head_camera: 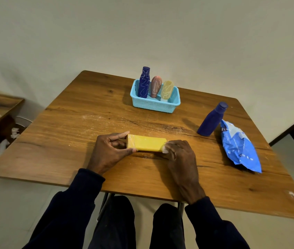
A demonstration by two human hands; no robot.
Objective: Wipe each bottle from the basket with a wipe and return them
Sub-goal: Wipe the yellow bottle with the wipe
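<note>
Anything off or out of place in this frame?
A plain blue bottle stands outside the basket, beside the wipes pack. Whitish smears streak the table, and crumpled white scraps lie on the floor at left. Nothing looks spilled or broken.

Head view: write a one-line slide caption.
Left hand grips a yellow bottle lying sideways while the right hand presses a wipe to its other end; three bottles stand in the blue basket.

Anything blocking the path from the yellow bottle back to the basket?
Nothing visible: bare table lies between the yellow bottle and the basket. The plain blue bottle and wipes pack sit off to the right.
</note>
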